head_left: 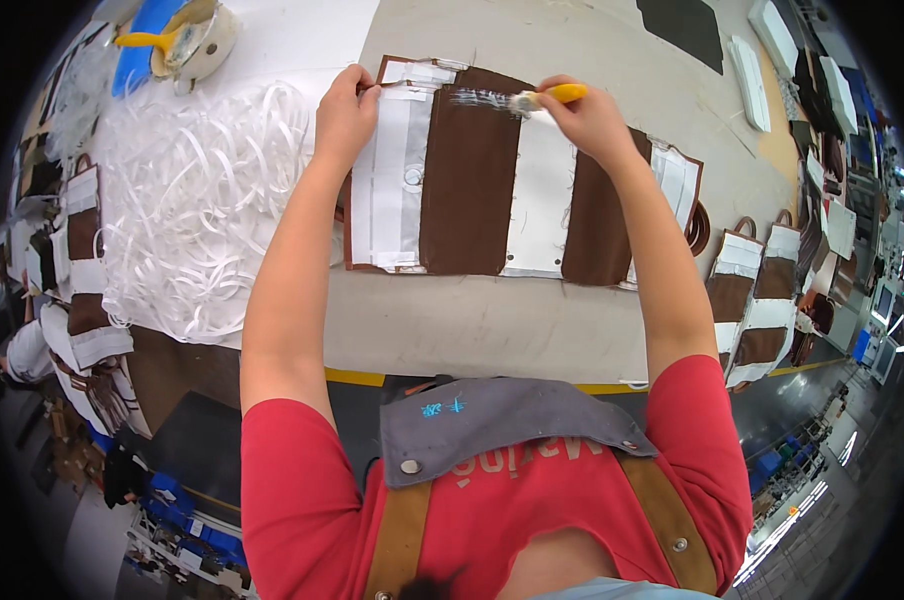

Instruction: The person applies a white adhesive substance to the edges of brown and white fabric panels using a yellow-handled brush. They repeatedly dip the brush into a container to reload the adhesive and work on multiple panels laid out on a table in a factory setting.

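Note:
A flat bag panel (469, 185) with brown, white and silvery bands and brown edging lies spread on the table before me. My left hand (346, 118) is closed in a pinch at its far left corner. In my right hand (594, 120) is a brush with a yellow handle (569, 93). Its pale bristles (525, 102) rest near the panel's far edge, at the border of a brown and a white band. White wet-looking streaks (482, 98) run across the brown band left of the bristles. A brown handle loop (698, 230) shows past the panel's right end.
A heap of white strips (207, 210) covers the table at the left. Behind it stands a whitish pot (209, 50) with another yellow-handled brush (144, 40), beside something blue (137, 70). More striped bag panels (732, 290) hang at the right edge. A black sheet (684, 30) lies far right.

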Motion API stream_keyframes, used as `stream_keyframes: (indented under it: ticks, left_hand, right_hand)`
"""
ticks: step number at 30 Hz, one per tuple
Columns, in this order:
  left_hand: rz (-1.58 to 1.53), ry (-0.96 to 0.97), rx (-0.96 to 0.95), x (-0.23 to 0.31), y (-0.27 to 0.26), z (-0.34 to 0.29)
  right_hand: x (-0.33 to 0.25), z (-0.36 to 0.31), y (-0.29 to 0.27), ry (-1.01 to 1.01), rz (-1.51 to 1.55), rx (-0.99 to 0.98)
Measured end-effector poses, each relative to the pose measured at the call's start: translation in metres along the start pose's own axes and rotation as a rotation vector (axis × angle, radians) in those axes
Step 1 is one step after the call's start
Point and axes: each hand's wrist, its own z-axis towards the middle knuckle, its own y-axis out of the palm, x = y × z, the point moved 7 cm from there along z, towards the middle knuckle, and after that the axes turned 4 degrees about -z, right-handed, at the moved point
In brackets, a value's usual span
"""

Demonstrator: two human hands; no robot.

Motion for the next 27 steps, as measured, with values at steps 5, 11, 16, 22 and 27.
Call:
stream_keyframes:
  ticks: [5, 11, 16, 22, 27]
  left_hand:
    - [-0.094, -0.095, -0.005, -0.008, -0.001, 0.0]
    - [-0.146, -0.114, 0.02, -0.016, -0.002, 0.001]
    - [-0.211, -0.127, 0.036, -0.023, -0.004, 0.0]
    - [-0.208, -0.115, 0.045, -0.025, -0.004, 0.002]
    - [0.005, 0.07, -0.077, -0.004, 0.001, 0.008]
  right_hand:
    - [-0.02, 0.0, -0.008, -0.028, 0.143, 0.164]
    - [-0.061, 0.002, 0.027, -0.238, 0.257, 0.123]
    - [-0.035, 0.004, 0.013, -0.031, 0.202, 0.141]
    - [-0.066, 0.016, 0.026, -0.141, 0.202, 0.185]
    - [-0.06, 0.016, 0.015, -0.101, 0.365, 0.24]
